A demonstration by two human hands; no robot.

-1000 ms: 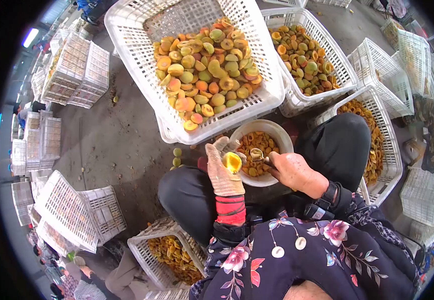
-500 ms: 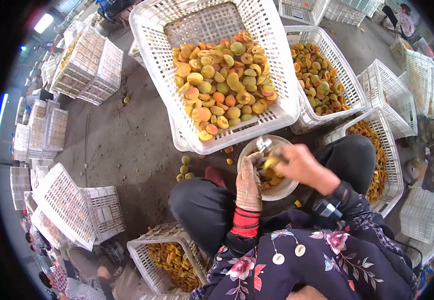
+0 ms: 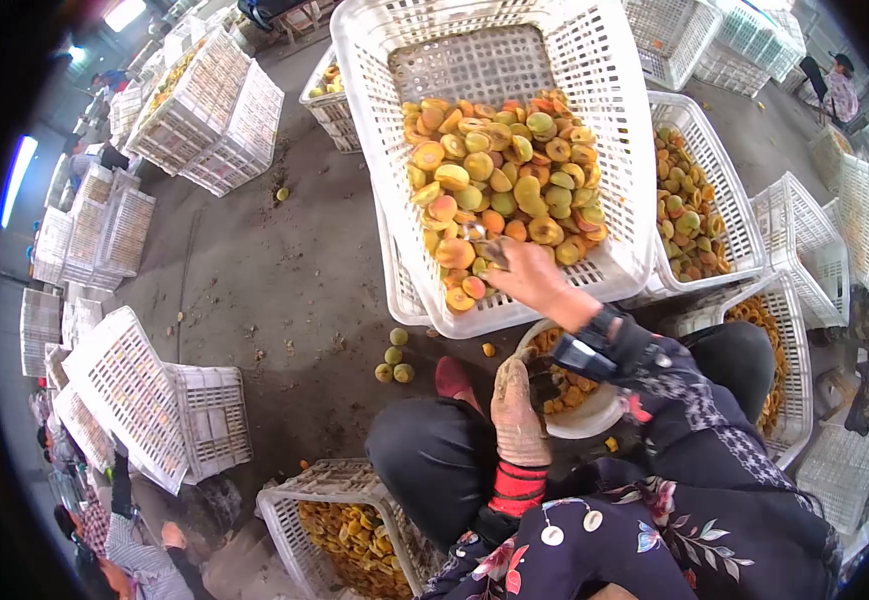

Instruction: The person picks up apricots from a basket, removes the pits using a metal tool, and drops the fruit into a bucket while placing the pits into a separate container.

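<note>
My right hand is closed around a small tool with a shiny metal end. It reaches over the near side of a white plastic crate, and the tool's end is among halved yellow-orange stone fruit that look like apricots or peaches. My left hand, in a stained work glove, is beside the left rim of a white bowl. Its fingers look curled together; whatever they hold, if anything, is hidden. Scooped orange-brown fruit pieces lie in the bowl, partly covered by my right forearm.
Another fruit crate stands right of the main one. Crates of flattened fruit pieces flank my knees, at right and lower left. Several whole fruits lie on the floor. Stacked crates and other people are farther off.
My right hand has moved from above the bowl up into the fruit crate, carrying the tool. My left hand has lowered slightly beside the bowl. The view has shifted, moving the scene rightward and down.
</note>
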